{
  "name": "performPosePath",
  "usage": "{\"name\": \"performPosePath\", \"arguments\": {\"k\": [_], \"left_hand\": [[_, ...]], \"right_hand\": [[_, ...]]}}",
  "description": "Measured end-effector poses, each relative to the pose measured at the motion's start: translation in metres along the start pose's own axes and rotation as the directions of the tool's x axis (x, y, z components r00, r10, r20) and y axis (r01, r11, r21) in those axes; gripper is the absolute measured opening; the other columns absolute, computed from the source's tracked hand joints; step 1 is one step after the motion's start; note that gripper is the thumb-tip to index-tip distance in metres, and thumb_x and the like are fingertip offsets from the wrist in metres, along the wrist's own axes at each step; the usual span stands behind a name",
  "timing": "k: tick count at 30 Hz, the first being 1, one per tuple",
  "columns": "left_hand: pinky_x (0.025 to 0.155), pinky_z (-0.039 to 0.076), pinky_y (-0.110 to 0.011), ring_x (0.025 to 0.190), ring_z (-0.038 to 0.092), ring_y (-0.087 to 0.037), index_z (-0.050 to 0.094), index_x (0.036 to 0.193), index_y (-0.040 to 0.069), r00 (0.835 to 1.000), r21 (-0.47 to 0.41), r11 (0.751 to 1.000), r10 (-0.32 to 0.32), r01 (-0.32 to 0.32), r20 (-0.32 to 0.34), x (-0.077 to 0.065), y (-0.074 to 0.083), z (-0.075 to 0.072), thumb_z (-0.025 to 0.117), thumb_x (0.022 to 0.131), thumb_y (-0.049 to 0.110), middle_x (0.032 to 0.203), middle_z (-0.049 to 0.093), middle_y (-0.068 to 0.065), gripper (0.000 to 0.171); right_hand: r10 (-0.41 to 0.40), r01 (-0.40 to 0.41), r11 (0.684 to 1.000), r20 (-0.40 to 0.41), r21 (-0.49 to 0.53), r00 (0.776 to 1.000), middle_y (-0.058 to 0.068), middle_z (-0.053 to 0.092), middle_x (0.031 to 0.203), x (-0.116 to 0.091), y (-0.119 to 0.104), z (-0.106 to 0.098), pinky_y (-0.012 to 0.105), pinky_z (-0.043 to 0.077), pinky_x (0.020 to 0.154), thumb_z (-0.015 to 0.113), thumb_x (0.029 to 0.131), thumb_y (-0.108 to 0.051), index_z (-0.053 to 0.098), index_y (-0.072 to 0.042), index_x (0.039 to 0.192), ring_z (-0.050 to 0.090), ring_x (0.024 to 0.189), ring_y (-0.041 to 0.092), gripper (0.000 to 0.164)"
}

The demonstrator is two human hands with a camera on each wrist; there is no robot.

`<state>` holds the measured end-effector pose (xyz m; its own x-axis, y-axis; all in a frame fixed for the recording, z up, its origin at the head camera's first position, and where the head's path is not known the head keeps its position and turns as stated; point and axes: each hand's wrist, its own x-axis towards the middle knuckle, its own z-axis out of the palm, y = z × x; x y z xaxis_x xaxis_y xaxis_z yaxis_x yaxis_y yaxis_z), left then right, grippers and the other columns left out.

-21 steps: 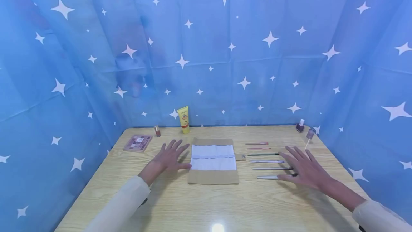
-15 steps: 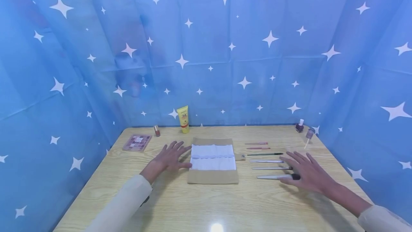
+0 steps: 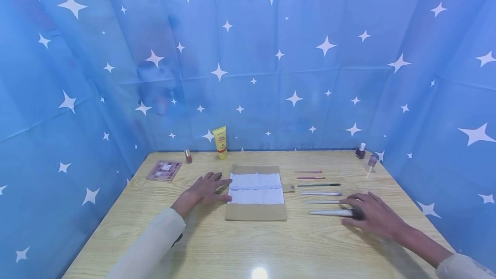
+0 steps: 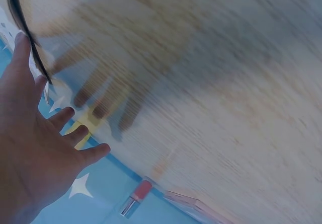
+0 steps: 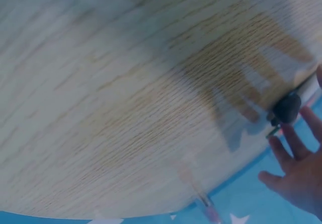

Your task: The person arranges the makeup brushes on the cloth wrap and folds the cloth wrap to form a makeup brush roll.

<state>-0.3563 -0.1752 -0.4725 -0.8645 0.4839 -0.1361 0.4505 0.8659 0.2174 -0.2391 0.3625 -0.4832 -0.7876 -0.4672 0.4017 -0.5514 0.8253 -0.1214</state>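
Observation:
A beige brush roll (image 3: 255, 213) with white inner pockets lies unfolded in mid-table in the head view. At its left edge is my left hand (image 3: 205, 190), fingers spread, thumb and forefinger touching the edge or very close to it; the same hand (image 4: 45, 153) shows in the left wrist view. Right of the roll, several makeup brushes lie in a row. My right hand (image 3: 376, 216) hovers at the brush-head end of the thick white-handled brush (image 3: 329, 212), fingers loosely bent and partly hiding a thinner brush (image 3: 319, 202). The dark bristles (image 5: 287, 108) appear beside the fingers in the right wrist view.
An eyeshadow palette (image 3: 164, 171), a small lipstick-like tube (image 3: 188, 156) and a standing yellow tube (image 3: 221, 143) are at the back left. A dark nail polish bottle (image 3: 361, 151) and a purple-topped applicator (image 3: 372, 163) stand back right. A starry blue curtain (image 3: 248, 55) encloses the table.
My right hand has come nearer and lower beside the thick brush, its fingers less spread and more bent. The left hand has barely shifted at the roll's edge.

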Motion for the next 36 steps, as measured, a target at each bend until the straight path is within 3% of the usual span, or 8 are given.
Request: {"name": "performPosePath", "arguments": {"k": [7, 15, 27, 31, 36], "left_hand": [[0.12, 0.022, -0.071, 0.154, 0.022, -0.047, 0.043, 0.159, 0.032, 1.0, 0.004, 1.0, -0.006, 0.006, 0.005, 0.001, -0.002, 0.002, 0.058, 0.096, 0.068, 0.169, 0.027, -0.019, 0.074], [0.119, 0.024, -0.071, 0.154, 0.023, -0.047, 0.042, 0.159, 0.036, 1.0, 0.008, 1.0, -0.014, 0.014, 0.016, 0.003, -0.001, 0.003, 0.059, 0.095, 0.069, 0.169, 0.026, -0.018, 0.074], [0.119, 0.022, -0.072, 0.155, 0.021, -0.046, 0.042, 0.159, 0.036, 0.999, -0.009, 1.0, -0.011, 0.011, 0.03, 0.002, 0.001, 0.004, 0.058, 0.095, 0.071, 0.17, 0.024, -0.018, 0.075], [0.119, 0.021, -0.072, 0.155, 0.02, -0.046, 0.042, 0.159, 0.035, 0.999, -0.013, 1.0, -0.01, 0.01, 0.031, 0.002, 0.002, 0.004, 0.057, 0.095, 0.071, 0.17, 0.023, -0.018, 0.076], [0.119, 0.02, -0.074, 0.155, 0.019, -0.046, 0.042, 0.159, 0.036, 0.999, -0.017, 1.0, -0.019, 0.02, 0.03, 0.002, 0.002, 0.006, 0.057, 0.093, 0.073, 0.17, 0.023, -0.017, 0.077]], "right_hand": [[-0.026, 0.026, 1.0, 0.003, -0.009, 1.0, -0.004, 0.071, 0.107, 0.002, 0.003, -0.001, 0.045, 0.058, 0.076, 0.089, 0.081, -0.039, 0.078, -0.019, 0.114, 0.068, 0.092, 0.02, 0.041], [-0.017, 0.016, 0.999, 0.019, 0.042, 1.0, -0.007, 0.069, 0.1, 0.002, 0.007, -0.004, 0.027, 0.049, 0.062, 0.09, 0.081, -0.03, 0.079, -0.019, 0.108, 0.06, 0.08, 0.004, 0.031], [0.037, -0.052, 0.993, 0.13, 0.11, 0.991, -0.011, 0.066, 0.097, 0.001, 0.012, -0.003, 0.022, 0.045, 0.059, 0.085, 0.087, -0.024, 0.079, -0.019, 0.105, 0.054, 0.077, -0.004, 0.019], [-0.02, -0.004, 0.979, 0.114, 0.203, 0.993, -0.014, 0.064, 0.091, 0.004, 0.015, -0.006, 0.02, 0.046, 0.058, 0.085, 0.086, -0.016, 0.075, -0.018, 0.102, 0.053, 0.076, -0.005, 0.019], [-0.137, 0.119, 0.943, 0.035, 0.311, 0.99, -0.015, 0.064, 0.086, 0.012, 0.021, -0.014, 0.022, 0.046, 0.057, 0.087, 0.081, -0.004, 0.071, -0.013, 0.103, 0.055, 0.074, -0.003, 0.029]]}}
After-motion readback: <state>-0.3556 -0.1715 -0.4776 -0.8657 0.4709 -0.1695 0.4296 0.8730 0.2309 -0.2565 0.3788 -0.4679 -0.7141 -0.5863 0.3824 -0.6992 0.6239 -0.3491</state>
